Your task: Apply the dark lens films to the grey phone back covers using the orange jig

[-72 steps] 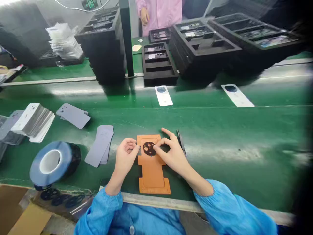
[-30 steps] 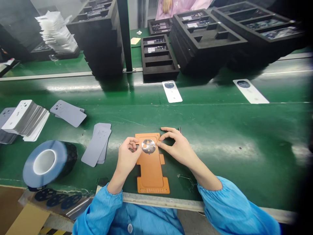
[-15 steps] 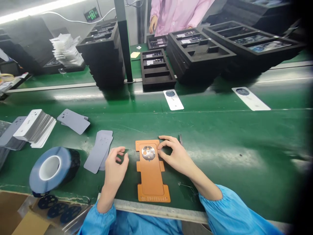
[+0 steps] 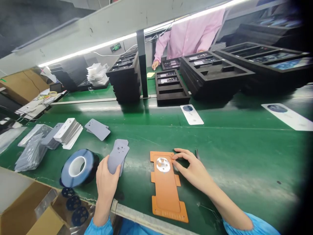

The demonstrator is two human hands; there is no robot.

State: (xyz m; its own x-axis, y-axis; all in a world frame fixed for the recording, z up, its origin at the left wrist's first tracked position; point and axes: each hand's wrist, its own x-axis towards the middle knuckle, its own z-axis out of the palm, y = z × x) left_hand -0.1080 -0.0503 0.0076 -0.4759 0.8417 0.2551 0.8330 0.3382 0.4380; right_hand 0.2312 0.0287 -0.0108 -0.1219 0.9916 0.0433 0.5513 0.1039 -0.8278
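My left hand (image 4: 106, 181) grips a grey phone back panel (image 4: 118, 156) by its lower end, thumb on the right edge and fingers at the left. Another grey panel shows partly beneath it. On the bench in front of me lies an orange jig (image 4: 167, 191) with a recessed, phone-shaped bed. A shiny round metal piece with holes (image 4: 163, 164) sits near its top. My right hand (image 4: 192, 168) rests by the jig's upper right edge, thumb and forefinger pinched together; whatever is between them is too small to make out.
A blue tape roll (image 4: 77, 168) stands left, with stacked white panels (image 4: 68, 132) and grey panels (image 4: 97, 129) behind it. Two white panels (image 4: 192, 114) lie farther back. Black trays (image 4: 172, 93) line the rear, where a person in pink (image 4: 188, 36) works. An open carton (image 4: 31, 205) is lower left.
My left hand has moved from beside the jig to the grey panels and closed on the upper one. My right hand stays pinched at the jig's edge. The camera view has shifted left and up.
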